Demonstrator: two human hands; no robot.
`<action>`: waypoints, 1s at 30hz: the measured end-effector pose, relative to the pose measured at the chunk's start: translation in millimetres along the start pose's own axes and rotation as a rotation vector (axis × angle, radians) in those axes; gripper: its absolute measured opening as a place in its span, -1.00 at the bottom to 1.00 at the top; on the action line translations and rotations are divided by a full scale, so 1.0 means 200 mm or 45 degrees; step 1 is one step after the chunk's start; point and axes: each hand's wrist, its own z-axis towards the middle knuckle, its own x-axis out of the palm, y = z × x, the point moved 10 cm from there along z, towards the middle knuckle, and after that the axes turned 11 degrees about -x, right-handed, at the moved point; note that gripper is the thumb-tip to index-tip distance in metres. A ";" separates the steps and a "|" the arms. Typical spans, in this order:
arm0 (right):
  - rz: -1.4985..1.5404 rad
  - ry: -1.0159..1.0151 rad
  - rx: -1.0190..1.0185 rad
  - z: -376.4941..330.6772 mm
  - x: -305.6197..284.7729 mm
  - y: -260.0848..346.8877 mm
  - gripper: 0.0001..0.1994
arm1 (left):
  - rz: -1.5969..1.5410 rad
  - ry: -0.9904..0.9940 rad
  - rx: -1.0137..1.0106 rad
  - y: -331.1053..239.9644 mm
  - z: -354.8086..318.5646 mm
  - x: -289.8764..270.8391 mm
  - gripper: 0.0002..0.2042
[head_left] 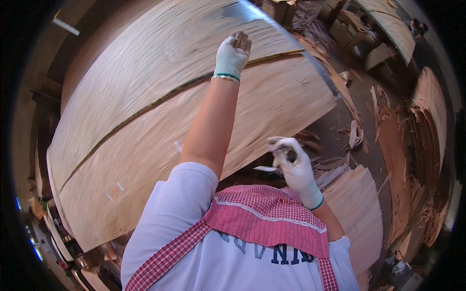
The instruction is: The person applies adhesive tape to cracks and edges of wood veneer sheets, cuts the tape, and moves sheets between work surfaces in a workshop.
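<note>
Large, thin wood veneer sheets (145, 145) lie spread in front of me, with a dark, narrow seam running across them. My left hand (232, 57), in a white glove with stained fingers, reaches far out over the sheet beyond the seam. Its fingers are stretched out and hold nothing I can see. Closer to my body, my right hand (296, 167) is raised past the sheet's near edge. Its gloved fingers are curled together, the tips darkened. A thin white strip (265, 169) sticks out beside them; whether it is tape or a blade I cannot tell.
Small white pieces (114, 191) dot the near veneer. On the right, torn veneer scraps (357, 131) litter the floor beside a stack of curved brown sheets (427, 126). Another pale sheet (357, 208) lies near my right elbow. A person (417, 28) is at the far right.
</note>
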 end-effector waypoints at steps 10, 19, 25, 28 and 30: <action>-0.006 0.481 -0.164 0.07 -0.69 0.28 -0.85 | -0.262 -0.078 -0.164 1.11 0.64 0.48 -0.77; -0.127 0.355 -0.143 0.57 -1.41 0.13 -0.84 | -0.258 -0.012 -0.169 1.55 1.43 0.68 -0.85; -0.155 0.616 -0.028 1.00 -1.76 0.12 -0.89 | -0.439 -0.042 -0.033 1.62 1.94 0.88 -0.72; -0.150 0.433 0.270 1.29 -2.01 0.04 -0.87 | -0.548 -0.077 -0.053 1.67 2.19 0.96 -0.76; -0.119 0.464 0.336 1.45 -2.12 -0.02 -0.85 | -0.610 -0.102 -0.048 1.68 2.30 1.02 -0.82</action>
